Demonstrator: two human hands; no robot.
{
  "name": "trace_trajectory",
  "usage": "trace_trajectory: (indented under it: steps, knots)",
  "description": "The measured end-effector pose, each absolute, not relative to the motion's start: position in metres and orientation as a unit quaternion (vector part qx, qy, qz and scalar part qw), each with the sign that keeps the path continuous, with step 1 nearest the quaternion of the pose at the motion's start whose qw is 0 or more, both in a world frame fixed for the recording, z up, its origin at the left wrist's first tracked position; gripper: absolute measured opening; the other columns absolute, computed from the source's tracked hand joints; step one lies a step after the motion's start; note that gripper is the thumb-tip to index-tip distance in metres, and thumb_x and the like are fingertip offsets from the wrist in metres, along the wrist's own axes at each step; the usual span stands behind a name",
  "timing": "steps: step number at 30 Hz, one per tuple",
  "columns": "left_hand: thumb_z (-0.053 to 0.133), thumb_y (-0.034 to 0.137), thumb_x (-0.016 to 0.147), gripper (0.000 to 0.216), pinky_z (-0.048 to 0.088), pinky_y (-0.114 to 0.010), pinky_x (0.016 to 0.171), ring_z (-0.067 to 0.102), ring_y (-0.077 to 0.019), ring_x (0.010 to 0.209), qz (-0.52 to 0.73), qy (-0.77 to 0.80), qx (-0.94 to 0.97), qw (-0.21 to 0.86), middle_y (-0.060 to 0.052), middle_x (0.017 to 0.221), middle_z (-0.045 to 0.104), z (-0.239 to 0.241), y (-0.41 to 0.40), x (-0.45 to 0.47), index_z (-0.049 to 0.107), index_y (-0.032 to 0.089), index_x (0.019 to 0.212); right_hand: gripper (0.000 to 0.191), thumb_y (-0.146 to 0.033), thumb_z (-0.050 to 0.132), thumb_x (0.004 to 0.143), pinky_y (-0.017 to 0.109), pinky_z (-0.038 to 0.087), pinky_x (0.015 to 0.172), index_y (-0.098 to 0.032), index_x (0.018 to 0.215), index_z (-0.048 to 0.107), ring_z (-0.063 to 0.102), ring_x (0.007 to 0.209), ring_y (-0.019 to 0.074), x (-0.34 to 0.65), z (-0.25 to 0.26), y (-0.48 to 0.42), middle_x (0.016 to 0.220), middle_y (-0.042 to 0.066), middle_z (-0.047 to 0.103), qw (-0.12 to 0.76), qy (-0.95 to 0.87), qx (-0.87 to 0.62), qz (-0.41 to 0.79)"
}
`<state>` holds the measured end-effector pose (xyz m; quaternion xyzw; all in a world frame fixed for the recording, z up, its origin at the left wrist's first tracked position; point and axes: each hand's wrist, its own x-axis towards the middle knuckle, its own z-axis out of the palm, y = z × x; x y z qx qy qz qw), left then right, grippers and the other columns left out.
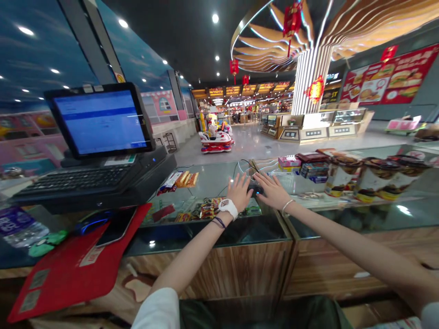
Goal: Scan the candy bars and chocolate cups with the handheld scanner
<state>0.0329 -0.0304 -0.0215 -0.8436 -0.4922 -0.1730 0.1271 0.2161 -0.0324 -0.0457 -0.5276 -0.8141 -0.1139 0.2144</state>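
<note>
Both my arms reach forward over a glass counter [219,183]. My left hand [239,192], with a white watch on the wrist, lies with fingers spread next to a small black corded device [255,188]. My right hand [273,191], a thin bracelet on its wrist, rests fingers stretched on the right side of that device. The device sits between the two hands and is partly covered by them. Neither hand grips it.
A point-of-sale screen [99,121] and black keyboard [75,179] stand at left above a red mat [65,269] with a phone [115,227]. Snack packs [180,179], small boxes [302,165] and several printed cups [373,178] line the counter. A plastic bottle [17,226] lies far left.
</note>
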Motion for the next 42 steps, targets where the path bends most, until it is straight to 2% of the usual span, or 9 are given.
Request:
trace_trajectory:
  steps: [13, 18, 27, 32, 37, 42]
  knots:
    - [0.038, 0.037, 0.098, 0.052, 0.012, -0.057, 0.124, 0.025, -0.0291, 0.149, -0.163, -0.381, -0.899, 0.146, -0.009, 0.158, 0.038, -0.033, -0.007, 0.137, 0.044, 0.018, 0.146, 0.074, -0.032, 0.048, 0.088, 0.055, 0.016, 0.120, -0.019, 0.156, 0.024, 0.022, 0.150, 0.0290, 0.309, -0.057, -0.014, 0.163, 0.008, 0.026, 0.177, -0.738, -0.638, -0.128]
    - [0.039, 0.033, 0.097, 0.052, 0.010, -0.056, 0.124, 0.025, -0.0304, 0.149, -0.154, -0.395, -0.895, 0.138, -0.010, 0.158, 0.037, -0.038, 0.015, 0.166, 0.046, 0.017, 0.145, 0.074, -0.026, 0.049, 0.086, 0.055, 0.015, 0.120, -0.017, 0.156, 0.025, 0.023, 0.149, 0.0300, 0.325, -0.052, 0.011, 0.162, 0.008, 0.027, 0.176, -0.720, -0.661, -0.118]
    - [0.045, 0.027, 0.093, 0.054, 0.011, -0.054, 0.123, 0.023, -0.0319, 0.150, -0.143, -0.440, -0.881, 0.095, -0.015, 0.158, 0.035, -0.045, 0.056, 0.196, 0.044, 0.012, 0.145, 0.072, -0.017, 0.054, 0.085, 0.051, 0.019, 0.119, -0.017, 0.153, 0.030, 0.031, 0.146, 0.0272, 0.348, -0.046, 0.054, 0.157, 0.010, 0.039, 0.183, -0.683, -0.703, -0.081]
    - [0.046, 0.027, 0.093, 0.056, 0.015, -0.050, 0.123, 0.025, -0.0306, 0.149, -0.140, -0.446, -0.880, 0.084, -0.016, 0.158, 0.034, -0.058, 0.072, 0.211, 0.042, 0.012, 0.146, 0.068, -0.015, 0.054, 0.086, 0.046, 0.025, 0.118, -0.016, 0.151, 0.033, 0.037, 0.142, 0.0236, 0.358, -0.056, 0.066, 0.153, 0.012, 0.044, 0.201, -0.671, -0.711, -0.063]
    - [0.043, 0.031, 0.094, 0.058, 0.015, -0.049, 0.123, 0.025, -0.0317, 0.149, -0.122, -0.459, -0.876, 0.089, -0.015, 0.159, 0.033, -0.063, 0.086, 0.225, 0.040, 0.008, 0.148, 0.070, -0.016, 0.056, 0.085, 0.038, 0.036, 0.112, -0.012, 0.151, 0.033, 0.041, 0.139, 0.0243, 0.365, -0.066, 0.075, 0.152, 0.015, 0.045, 0.215, -0.671, -0.709, -0.017]
    - [0.037, 0.036, 0.096, 0.059, 0.014, -0.050, 0.124, 0.025, -0.0301, 0.149, -0.118, -0.471, -0.871, 0.077, -0.013, 0.159, 0.033, -0.064, 0.097, 0.229, 0.038, 0.012, 0.150, 0.064, -0.019, 0.054, 0.088, 0.039, 0.038, 0.110, -0.012, 0.149, 0.036, 0.043, 0.138, 0.0252, 0.367, -0.079, 0.080, 0.151, 0.017, 0.046, 0.234, -0.671, -0.703, 0.011]
